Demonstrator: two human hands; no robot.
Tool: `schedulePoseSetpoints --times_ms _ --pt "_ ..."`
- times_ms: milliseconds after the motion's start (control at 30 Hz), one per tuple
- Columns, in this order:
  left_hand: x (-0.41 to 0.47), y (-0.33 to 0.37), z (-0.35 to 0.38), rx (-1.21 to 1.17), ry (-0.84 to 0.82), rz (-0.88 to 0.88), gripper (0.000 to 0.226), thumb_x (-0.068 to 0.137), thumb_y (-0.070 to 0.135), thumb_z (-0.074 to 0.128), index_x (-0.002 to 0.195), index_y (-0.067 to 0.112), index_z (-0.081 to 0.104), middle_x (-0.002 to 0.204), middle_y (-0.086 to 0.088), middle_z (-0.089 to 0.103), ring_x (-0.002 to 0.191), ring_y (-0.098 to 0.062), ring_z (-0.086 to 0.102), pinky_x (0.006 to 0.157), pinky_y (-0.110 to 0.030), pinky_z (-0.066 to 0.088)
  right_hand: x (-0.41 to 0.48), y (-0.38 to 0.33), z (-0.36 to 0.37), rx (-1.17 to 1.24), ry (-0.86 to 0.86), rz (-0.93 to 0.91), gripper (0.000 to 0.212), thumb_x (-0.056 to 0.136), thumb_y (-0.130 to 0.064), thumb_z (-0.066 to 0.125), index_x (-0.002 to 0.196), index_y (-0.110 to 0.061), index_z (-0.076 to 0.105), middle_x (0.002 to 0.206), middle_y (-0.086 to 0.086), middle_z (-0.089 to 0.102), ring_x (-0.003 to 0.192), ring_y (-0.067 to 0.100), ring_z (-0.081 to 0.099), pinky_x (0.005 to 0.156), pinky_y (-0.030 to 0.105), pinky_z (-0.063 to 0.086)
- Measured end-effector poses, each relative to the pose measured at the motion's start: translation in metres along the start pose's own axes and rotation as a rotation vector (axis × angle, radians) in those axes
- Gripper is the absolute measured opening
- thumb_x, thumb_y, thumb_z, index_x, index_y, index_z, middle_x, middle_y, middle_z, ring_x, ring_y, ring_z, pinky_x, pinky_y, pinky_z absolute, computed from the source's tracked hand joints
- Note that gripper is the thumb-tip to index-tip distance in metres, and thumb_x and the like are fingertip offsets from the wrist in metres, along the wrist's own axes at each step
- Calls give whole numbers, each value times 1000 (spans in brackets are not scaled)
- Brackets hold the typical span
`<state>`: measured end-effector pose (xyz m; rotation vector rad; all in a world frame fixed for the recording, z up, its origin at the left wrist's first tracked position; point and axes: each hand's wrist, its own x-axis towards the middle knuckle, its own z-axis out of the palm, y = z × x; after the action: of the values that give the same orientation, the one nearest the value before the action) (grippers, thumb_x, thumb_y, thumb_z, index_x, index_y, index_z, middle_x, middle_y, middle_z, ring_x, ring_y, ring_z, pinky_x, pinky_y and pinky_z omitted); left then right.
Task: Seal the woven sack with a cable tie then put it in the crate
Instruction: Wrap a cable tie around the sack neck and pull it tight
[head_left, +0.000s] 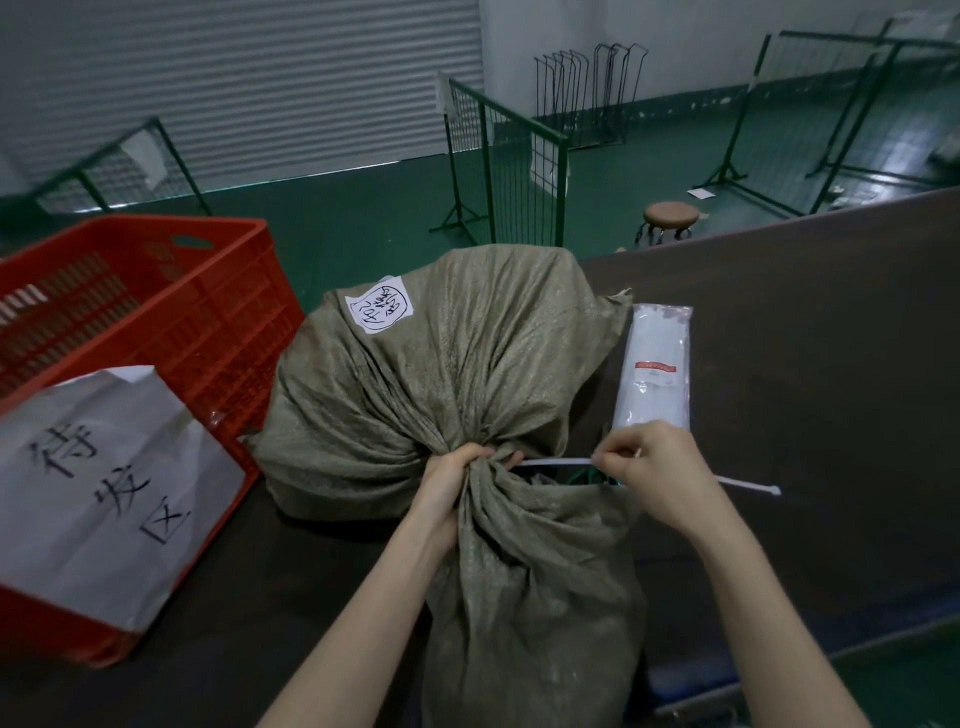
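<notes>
No sleeves are being worn: both forearms are being shown bare from the lower edge of the view up to the hands. Nothing is being worn on the left hand (451, 480) or the right hand (655, 470); no rings, watch or gloves are being seen.

Dark table (810, 332): woven sack (441, 364) at centre, red crate (171, 332) touching at 9 o'clock, packet of cable ties (655, 364) beside at 3 o'clock.
</notes>
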<state>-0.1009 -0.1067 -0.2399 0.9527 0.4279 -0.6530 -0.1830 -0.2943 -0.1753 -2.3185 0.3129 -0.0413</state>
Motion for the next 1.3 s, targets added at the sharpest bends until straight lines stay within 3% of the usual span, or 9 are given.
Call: schedulePoseSetpoints --times_ms 200,300,400,500,567,733,933,1100,1300 --pt "-5 -1 2 32 -24 -58 32 85 13 48 110 -4 59 91 -16 71 77 -28 70 64 -33 60 38 -2 57 -50 -180 38 26 73 -24 70 50 -33 61 87 13 72 87 27 67 79 33 53" --pt "-6 -2 -1 134 2 9 27 74 17 59 93 0 65 83 -15 68 67 -25 66 67 -28 54 46 -13 81 -76 -219 54 8 76 -24 67 77 -27 73 106 16 69 98 31 65 83 33 51" --pt "-9 -2 -4 263 117 124 20 69 12 65 84 0 71 82 -16 66 71 -25 62 73 -30 48 47 -22 101 -60 -270 64 25 83 -18 58 104 -17 72 114 18 66 105 32 62 83 32 47" --pt "-8 -3 -10 403 244 282 13 74 13 64 80 5 73 81 -9 70 78 -20 64 73 -29 48 45 -25 106 94 -381 88 21 83 -13 53 82 -11 74 84 11 69 83 22 62 69 29 42" --pt "-7 -4 -13 562 308 356 37 65 36 67 91 11 74 94 -3 74 94 -19 67 89 -32 49 42 -27 102 254 -395 142 24 74 -15 54 52 -15 61 57 2 57 61 19 49 62 33 34" --pt "-16 -8 -10 712 427 419 67 67 51 61 120 11 57 117 -7 65 112 -25 58 96 -36 44 36 -34 98 596 -440 289 11 69 -30 60 67 -20 65 73 7 60 71 19 53 68 34 36" --pt "-20 -2 -10 373 353 551 66 79 42 67 132 7 50 132 -5 58 125 -18 52 113 -39 34 36 -27 99 638 -461 239 73 61 -46 76 102 13 63 103 26 70 98 37 68 88 41 50" --pt "-19 -1 -17 236 445 605 62 92 49 43 135 4 49 136 -8 54 130 -21 46 115 -39 30 33 -29 101 679 -477 221 35 76 -28 72 91 4 72 83 14 68 77 24 58 74 32 39" --pt "-31 -2 -24 -131 685 730 23 96 3 41 113 4 57 109 -8 63 113 -28 59 96 -38 47 31 -28 108 767 -406 247 15 80 -13 70 66 -9 67 51 -1 55 50 13 44 51 26 30"
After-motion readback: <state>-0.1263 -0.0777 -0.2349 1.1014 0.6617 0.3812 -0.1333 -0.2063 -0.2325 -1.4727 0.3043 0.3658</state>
